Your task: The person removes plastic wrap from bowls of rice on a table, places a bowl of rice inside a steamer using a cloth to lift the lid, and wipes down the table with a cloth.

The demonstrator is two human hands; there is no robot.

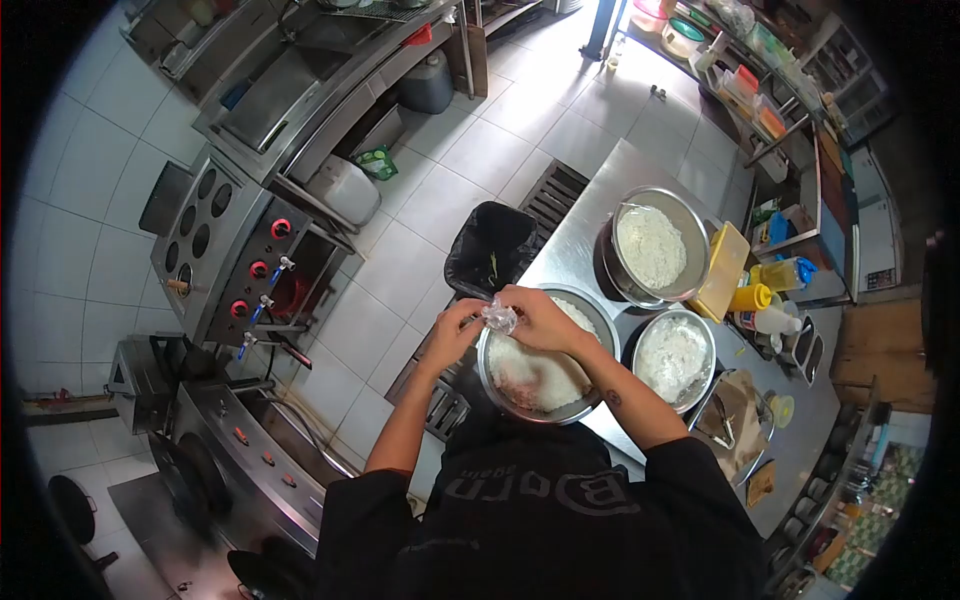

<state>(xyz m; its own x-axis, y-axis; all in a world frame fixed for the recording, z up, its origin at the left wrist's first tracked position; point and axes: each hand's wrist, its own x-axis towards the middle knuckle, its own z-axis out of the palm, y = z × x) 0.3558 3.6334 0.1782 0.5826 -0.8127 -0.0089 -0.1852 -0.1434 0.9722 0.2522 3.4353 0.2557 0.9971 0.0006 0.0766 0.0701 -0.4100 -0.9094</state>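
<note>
Between my two hands is a crumpled clear plastic bag, bunched up small. My left hand pinches its left side, while my right hand grips it from the right. Both hands are over the left rim of a metal bowl. White coarse crumbs or grains fill that bowl, with a reddish-brown patch at the near left. My right forearm crosses above the bowl and hides part of it. What the plastic bag contains, if anything, cannot be made out.
On the steel table stand a deep pot of pale flour-like powder and a bowl of white powder. Squeeze bottles and a paper-lined tray are to the right. A black-lined bin stands beyond my hands; a stove is left.
</note>
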